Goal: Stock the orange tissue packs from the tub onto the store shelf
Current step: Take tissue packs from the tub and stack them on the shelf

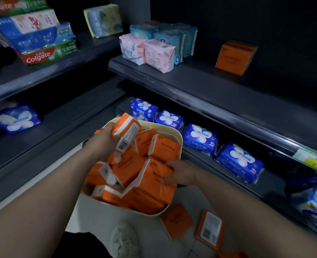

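barely begun, i'd say: a lone orange pack [235, 57] stands on the shelf [191, 81], the tub [180, 138] sits heaped full, and the left hand [105, 138] curls round a lifted pack [127, 133] while the right hand [180, 173] grips a second pack [154, 175] in the heap.

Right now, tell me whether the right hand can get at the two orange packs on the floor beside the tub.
Probably yes, once it is freed: the right hand grips a pack in the tub. The two floor packs lie uncovered close below it.
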The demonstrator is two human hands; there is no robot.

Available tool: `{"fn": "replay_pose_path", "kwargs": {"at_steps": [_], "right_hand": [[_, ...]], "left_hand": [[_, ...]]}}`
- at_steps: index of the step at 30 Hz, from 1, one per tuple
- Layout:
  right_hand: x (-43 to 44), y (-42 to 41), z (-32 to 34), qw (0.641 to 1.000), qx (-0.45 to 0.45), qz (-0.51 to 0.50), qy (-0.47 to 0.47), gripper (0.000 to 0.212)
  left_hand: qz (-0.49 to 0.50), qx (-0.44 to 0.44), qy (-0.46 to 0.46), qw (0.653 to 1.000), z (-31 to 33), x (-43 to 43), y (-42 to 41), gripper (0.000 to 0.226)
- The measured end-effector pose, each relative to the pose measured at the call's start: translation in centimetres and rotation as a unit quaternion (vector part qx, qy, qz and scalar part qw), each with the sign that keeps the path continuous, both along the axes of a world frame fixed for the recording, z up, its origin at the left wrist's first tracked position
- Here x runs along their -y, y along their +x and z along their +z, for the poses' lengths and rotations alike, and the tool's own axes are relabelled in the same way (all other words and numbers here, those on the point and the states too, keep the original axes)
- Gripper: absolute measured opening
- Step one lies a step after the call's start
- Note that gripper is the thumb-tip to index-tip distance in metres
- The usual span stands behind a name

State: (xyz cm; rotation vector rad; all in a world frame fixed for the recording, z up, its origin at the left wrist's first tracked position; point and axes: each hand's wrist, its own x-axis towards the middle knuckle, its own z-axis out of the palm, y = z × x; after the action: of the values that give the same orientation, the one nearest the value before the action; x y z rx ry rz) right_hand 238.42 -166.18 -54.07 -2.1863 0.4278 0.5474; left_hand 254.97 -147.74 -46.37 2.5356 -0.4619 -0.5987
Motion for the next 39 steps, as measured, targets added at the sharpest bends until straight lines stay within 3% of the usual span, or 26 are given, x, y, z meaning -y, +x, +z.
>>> {"fn": "replay_pose_path", "kwargs": {"at_steps": [5, 11, 14, 16, 19, 22, 28, 32, 36, 39], "right_hand": [[2.4, 0.2, 3.1, 0.997, 0.041, -0.063, 0.005, 0.062], [7.3, -0.6, 8.8, 0.975, 0.126, -0.185, -0.014, 0.029], [9.4, -1.3, 11.9, 0.962, 0.158, -0.22, -0.026, 0.031], [10.6, -1.9, 13.6, 0.954, 0.178, -0.237, -0.041, 0.031], [12.2, -2.6, 15.4, 0.944, 0.193, -0.259, -0.072, 0.032], [13.9, -3.2, 16.5, 0.935, 0.199, -0.284, -0.08, 0.034], [17.2, -4.7, 18.4, 0.917, 0.189, -0.324, -0.138, 0.039], [19.3, -5.2, 19.0, 0.902, 0.184, -0.354, -0.164, 0.036], [21.6, -5.5, 19.5, 0.886, 0.191, -0.382, -0.179, 0.037], [23.3, -5.3, 19.9, 0.872, 0.204, -0.403, -0.189, 0.046]], "left_hand": [[0.028, -0.024, -0.113, 0.993, 0.7, 0.5, 0.2, 0.04], [0.104, -0.032, -0.291, 0.95, 2.4, 2.9, -0.6, 0.014], [0.103, 0.024, -0.319, 0.942, 2.6, 4.0, -0.5, 0.019], [0.102, 0.058, -0.324, 0.939, 2.8, 4.9, -0.5, 0.004], [0.08, 0.086, -0.316, 0.941, 3.7, 6.6, -0.8, 0.035], [0.081, 0.046, -0.346, 0.934, 4.7, 8.5, -1.3, 0.066], [0.138, -0.074, -0.423, 0.892, 6.0, 13.4, -1.7, 0.076], [0.139, -0.112, -0.462, 0.869, 7.0, 18.2, -1.1, 0.064], [0.108, 0.017, -0.407, 0.907, 8.6, 23.3, -0.8, 0.063], [0.029, 0.101, -0.356, 0.929, 9.1, 26.5, -0.7, 0.051]]}}
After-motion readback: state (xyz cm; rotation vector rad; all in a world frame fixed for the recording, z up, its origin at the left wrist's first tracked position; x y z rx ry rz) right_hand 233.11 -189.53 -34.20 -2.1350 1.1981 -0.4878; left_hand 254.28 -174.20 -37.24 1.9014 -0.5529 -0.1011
